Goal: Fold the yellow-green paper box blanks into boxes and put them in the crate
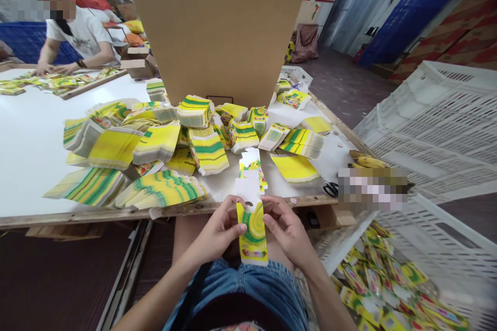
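A small flat yellow-and-green carton (253,235) hangs upright over my lap, its white flap (248,189) standing up at the top. My left hand (222,230) pinches its left edge, the thumb lying on the printed front. On the right edge, the fingers of my right hand (286,225) are closed, thumb on the side. Just beyond, some loose cartons (256,165) with white flaps lie on the table, partly behind the held one. Bundles of flat yellow-and-green cartons (159,189) are heaped to the left and ahead.
A tall brown cardboard sheet (225,26) stands on the white table (27,165). Scissors (331,189) and bananas (367,159) lie at the right edge. Below right, a white crate (442,227) stands by many cartons. A co-worker (83,36) handles yellow packets at back left.
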### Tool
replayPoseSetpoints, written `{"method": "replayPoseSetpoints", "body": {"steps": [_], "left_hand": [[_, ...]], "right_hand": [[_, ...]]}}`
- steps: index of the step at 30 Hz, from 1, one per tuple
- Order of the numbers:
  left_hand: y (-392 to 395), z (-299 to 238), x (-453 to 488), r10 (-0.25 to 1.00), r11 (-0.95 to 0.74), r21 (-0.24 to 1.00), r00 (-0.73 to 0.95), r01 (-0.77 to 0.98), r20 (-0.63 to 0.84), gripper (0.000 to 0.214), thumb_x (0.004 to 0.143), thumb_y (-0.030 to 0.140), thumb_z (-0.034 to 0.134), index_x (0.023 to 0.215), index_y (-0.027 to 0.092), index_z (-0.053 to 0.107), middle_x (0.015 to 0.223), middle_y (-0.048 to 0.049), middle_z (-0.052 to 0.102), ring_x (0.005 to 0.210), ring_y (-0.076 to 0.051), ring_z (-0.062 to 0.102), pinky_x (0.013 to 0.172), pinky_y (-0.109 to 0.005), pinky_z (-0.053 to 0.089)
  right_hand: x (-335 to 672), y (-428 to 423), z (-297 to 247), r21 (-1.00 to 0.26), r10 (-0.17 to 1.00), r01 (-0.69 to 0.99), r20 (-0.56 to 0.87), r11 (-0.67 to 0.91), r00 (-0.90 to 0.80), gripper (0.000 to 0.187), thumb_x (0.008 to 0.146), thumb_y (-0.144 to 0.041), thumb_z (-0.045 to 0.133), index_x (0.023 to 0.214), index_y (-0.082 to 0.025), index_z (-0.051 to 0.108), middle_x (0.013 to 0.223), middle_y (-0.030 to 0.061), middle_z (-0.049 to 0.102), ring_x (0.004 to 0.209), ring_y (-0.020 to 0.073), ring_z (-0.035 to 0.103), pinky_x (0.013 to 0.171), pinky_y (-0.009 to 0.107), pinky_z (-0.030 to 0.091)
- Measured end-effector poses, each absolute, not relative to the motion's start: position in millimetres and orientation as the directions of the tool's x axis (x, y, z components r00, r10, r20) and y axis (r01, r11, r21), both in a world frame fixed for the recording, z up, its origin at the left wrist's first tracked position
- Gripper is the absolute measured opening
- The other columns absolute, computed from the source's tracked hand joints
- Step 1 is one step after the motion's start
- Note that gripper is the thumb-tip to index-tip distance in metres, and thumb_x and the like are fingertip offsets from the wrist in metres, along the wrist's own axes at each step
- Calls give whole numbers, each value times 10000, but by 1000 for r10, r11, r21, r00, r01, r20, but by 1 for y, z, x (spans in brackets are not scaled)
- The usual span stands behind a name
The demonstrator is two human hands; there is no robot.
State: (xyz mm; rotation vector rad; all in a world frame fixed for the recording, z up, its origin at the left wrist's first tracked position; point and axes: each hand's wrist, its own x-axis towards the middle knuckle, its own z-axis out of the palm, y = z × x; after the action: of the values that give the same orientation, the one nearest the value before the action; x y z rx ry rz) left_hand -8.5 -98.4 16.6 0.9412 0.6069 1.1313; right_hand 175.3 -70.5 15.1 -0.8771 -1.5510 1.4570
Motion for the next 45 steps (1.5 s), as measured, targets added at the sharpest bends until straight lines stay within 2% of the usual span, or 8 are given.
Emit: {"method": "replayPoseSetpoints", "body": {"steps": [9,14,19,28,33,38,42,45], "left_hand": [[-103,16,-10,909,232,876,415,-422,-41,706,818,209,692,1365,337,265,987,-25,658,842,-161,654,750,-276,502],[-101,12,-11,909,212,926,410,-312,-69,625,799,254,701,1354,245,413,1075,-83,650,848,-182,650,732,-275,508],[-102,16,-7,947,72,992,318,-100,-37,487,847,179,610,1316,240,492,1189,-85,616,962,-198,622,839,-309,493],[-100,14,-9,935,164,925,352,-342,-36,554,788,203,701,1297,222,481,1147,-107,645,1001,-236,639,864,-346,492],[-102,13,6,950,160,933,308,-322,-57,491,750,178,734,1202,195,542,1017,-88,689,876,-216,673,761,-305,519],[-95,11,19,982,-33,999,185,-1,33,521,810,219,663,1295,233,472,1122,-113,675,1023,-255,650,899,-408,509],[-69,-5,8,959,-283,865,105,414,263,502,851,241,603,1335,222,474,1418,-136,504,1380,-299,367,1157,-538,194],[-51,-22,3,947,-321,791,193,521,257,543,852,218,585,1371,176,431,1416,-164,505,1390,-295,358,1171,-561,95]], "right_hand": [[182,-68,24,-930,868,190,200,314,-454,224,953,-300,479,815,-203,626,799,18,601,757,159,574,702,257,437],[181,-67,15,-985,974,41,156,165,-163,156,907,-347,562,1021,-241,551,880,19,636,800,168,607,716,261,473],[181,-67,19,-995,890,55,-96,-79,-445,325,864,-355,603,1154,-219,549,832,16,678,738,174,634,697,277,498],[168,-74,16,-887,946,432,14,161,-325,333,848,-312,619,1159,-205,567,499,-74,541,467,150,494,505,238,380],[169,-80,7,-945,960,281,93,169,-265,300,896,-394,558,1135,-221,614,971,63,698,826,209,647,735,290,500],[226,-85,25,-836,975,513,222,196,-11,296,854,-452,586,1051,-243,655,1015,99,678,916,277,610,848,417,466],[266,-75,37,-540,895,828,431,152,116,398,765,-561,623,948,-223,725,958,137,655,969,354,551,932,550,353],[245,-49,20,-747,962,639,271,181,45,353,793,-501,618,944,-197,717,941,121,697,878,291,607,863,458,430]]}}
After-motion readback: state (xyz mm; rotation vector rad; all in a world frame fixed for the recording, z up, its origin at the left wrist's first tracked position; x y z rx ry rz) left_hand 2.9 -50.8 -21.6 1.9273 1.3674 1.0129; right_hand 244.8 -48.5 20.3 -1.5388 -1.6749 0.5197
